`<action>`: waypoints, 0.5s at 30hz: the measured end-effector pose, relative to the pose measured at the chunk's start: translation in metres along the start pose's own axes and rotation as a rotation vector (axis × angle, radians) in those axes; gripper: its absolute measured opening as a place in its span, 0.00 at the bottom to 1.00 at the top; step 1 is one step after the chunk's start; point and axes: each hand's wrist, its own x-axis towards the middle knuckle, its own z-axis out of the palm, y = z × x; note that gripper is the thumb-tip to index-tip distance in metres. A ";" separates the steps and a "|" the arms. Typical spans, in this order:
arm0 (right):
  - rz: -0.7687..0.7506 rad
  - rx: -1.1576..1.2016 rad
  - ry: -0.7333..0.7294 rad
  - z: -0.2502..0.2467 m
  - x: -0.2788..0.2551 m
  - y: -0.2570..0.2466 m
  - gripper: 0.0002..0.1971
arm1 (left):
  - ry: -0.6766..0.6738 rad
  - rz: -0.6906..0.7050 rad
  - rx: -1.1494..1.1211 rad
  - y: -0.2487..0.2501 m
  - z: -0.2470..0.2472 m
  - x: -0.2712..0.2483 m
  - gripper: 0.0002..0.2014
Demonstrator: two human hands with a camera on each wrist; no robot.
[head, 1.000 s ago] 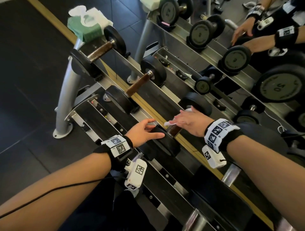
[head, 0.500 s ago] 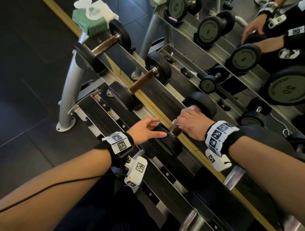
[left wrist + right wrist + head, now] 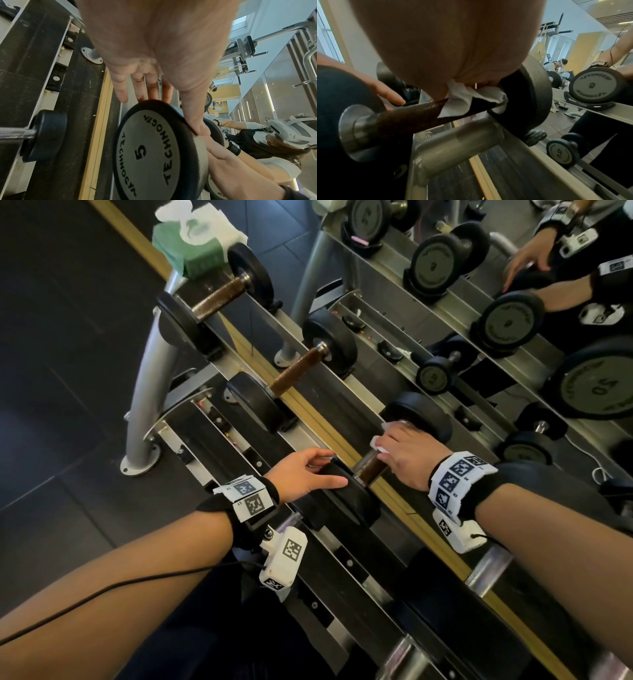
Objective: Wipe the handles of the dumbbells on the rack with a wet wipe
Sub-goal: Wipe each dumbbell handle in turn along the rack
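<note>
Wiping the third dumbbell's handle [image 3: 368, 469], with more of the rack [image 3: 308, 436] to go.

On the top rail, the right hand [image 3: 406, 453] curls around the far end of the brown handle with the white wipe [image 3: 471, 100] bunched under its fingers, close against the far weight [image 3: 419, 414]. The left hand [image 3: 303, 472] lies open, fingers straight, steadying the near weight [image 3: 150, 151]. Two dumbbells [image 3: 298, 369] farther left may already be done, though nothing shows it; the near part of this handle is bare and probably unwiped. Bigger dumbbells nearer the person, and the lower rail, likely remain. The wipe pack [image 3: 195, 244] sits at the rack's far end.
</note>
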 end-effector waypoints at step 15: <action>-0.059 -0.194 -0.200 -0.029 0.000 -0.042 0.25 | 0.017 0.004 -0.006 0.001 0.001 0.000 0.37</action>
